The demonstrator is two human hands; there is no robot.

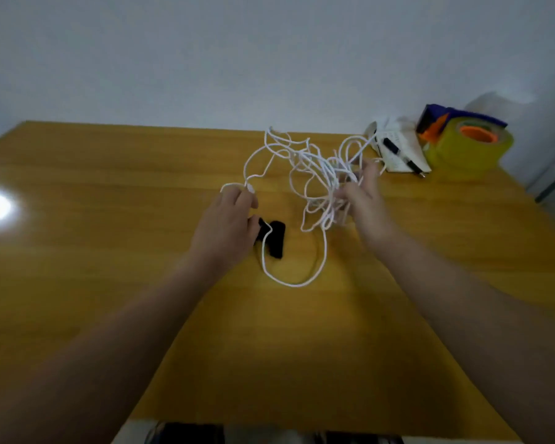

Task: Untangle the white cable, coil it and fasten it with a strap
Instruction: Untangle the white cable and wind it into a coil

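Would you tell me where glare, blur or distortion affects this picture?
In the head view, glare blooms on the table at the left edge; the white cable, left hand and right hand look soft; the wide lens stretches the forearms.

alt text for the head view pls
The left hand pinches a strand of a tangled white cable while the right hand grips the main bundle above a wooden table. A black strap lies beside the left hand; a tape roll sits far right.
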